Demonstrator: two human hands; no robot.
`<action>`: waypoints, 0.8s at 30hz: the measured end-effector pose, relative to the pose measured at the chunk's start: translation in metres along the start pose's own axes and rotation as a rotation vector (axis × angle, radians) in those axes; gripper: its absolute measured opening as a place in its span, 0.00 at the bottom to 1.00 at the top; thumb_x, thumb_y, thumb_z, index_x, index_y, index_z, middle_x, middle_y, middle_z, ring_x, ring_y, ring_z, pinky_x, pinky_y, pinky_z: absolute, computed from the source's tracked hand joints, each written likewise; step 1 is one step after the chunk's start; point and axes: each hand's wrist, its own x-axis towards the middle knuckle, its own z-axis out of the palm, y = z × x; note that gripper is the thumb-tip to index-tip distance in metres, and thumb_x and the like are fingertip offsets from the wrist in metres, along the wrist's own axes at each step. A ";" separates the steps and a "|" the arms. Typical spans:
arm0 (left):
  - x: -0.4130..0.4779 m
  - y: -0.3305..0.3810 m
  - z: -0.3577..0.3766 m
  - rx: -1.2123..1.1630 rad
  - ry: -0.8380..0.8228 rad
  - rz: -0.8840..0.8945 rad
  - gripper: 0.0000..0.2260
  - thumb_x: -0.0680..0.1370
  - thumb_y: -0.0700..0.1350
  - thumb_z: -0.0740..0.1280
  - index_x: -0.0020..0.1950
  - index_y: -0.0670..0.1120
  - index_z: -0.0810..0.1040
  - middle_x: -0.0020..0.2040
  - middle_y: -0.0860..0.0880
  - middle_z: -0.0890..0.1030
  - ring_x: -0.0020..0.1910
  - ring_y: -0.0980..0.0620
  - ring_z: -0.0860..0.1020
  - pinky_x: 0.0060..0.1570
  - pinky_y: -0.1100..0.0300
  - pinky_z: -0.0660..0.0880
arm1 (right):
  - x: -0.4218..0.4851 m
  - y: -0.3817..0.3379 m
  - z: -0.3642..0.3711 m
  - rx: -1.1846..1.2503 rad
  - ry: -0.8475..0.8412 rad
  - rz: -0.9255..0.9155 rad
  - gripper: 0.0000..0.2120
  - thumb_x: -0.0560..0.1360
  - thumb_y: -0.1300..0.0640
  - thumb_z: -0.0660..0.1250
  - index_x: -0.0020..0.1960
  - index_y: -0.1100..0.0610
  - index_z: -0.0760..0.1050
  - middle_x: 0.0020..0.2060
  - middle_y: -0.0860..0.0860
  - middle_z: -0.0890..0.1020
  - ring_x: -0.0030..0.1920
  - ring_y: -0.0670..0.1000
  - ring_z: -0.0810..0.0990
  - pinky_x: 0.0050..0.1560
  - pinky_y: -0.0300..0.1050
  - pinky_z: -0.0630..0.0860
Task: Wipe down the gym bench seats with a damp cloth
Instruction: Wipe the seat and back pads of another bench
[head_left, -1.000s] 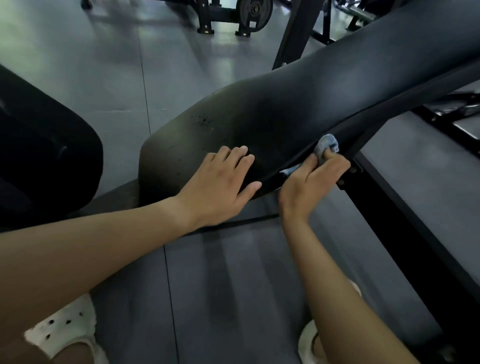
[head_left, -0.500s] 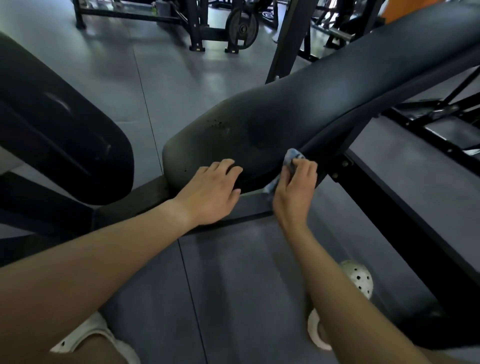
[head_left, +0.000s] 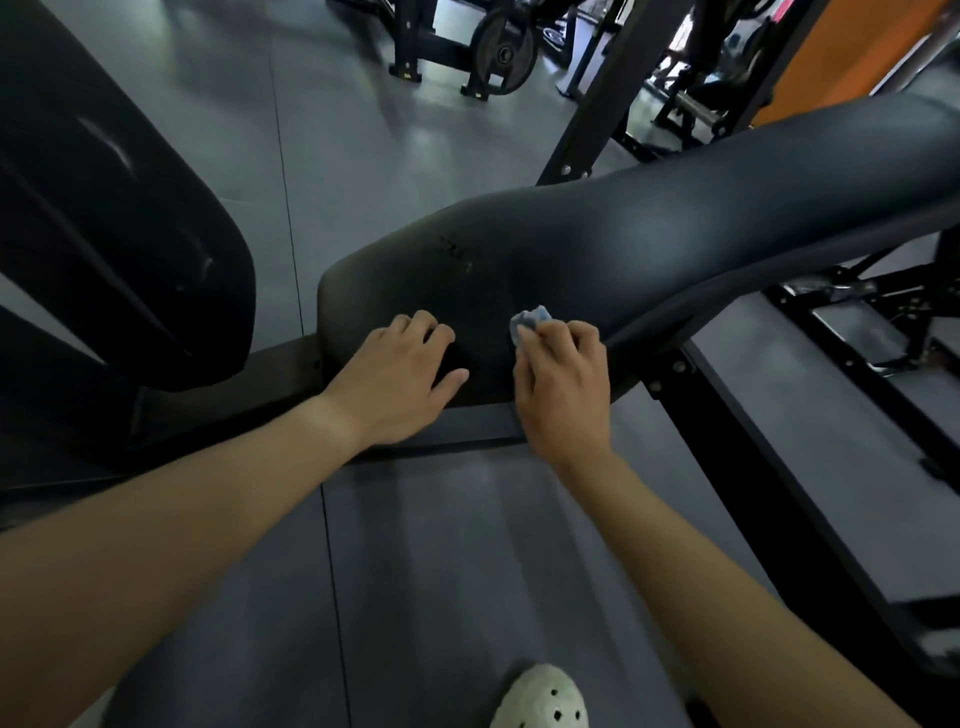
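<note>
Left hand (head_left: 400, 379) rests on the black bench pad (head_left: 649, 249), fingers loosely curled; right hand (head_left: 563, 387) grips a blue cloth (head_left: 529, 320) against the pad's near edge.

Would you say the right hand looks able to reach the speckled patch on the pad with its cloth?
Probably yes: the right hand holds the cloth on the pad near the speckled patch, with only bare pad between them. The left hand rests off to the side.
</note>
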 end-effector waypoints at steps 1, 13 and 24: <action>0.004 -0.002 0.002 0.013 0.024 0.012 0.24 0.84 0.62 0.55 0.69 0.46 0.71 0.62 0.46 0.73 0.59 0.47 0.74 0.60 0.49 0.75 | 0.006 0.007 0.001 -0.005 -0.022 -0.067 0.15 0.83 0.56 0.59 0.64 0.59 0.79 0.57 0.52 0.79 0.56 0.57 0.74 0.53 0.52 0.74; 0.034 -0.025 -0.026 0.056 -0.136 0.141 0.27 0.82 0.66 0.56 0.71 0.47 0.70 0.63 0.49 0.72 0.57 0.50 0.74 0.56 0.51 0.77 | 0.093 0.037 0.005 -0.028 -0.229 0.147 0.17 0.81 0.63 0.60 0.68 0.60 0.76 0.67 0.56 0.77 0.68 0.60 0.73 0.71 0.55 0.70; 0.025 -0.041 -0.017 -0.057 -0.151 -0.016 0.36 0.79 0.71 0.58 0.78 0.47 0.66 0.74 0.47 0.69 0.70 0.46 0.70 0.67 0.46 0.73 | 0.060 -0.012 0.001 0.020 -0.645 -0.177 0.36 0.75 0.58 0.69 0.80 0.55 0.61 0.80 0.51 0.62 0.81 0.53 0.57 0.81 0.52 0.55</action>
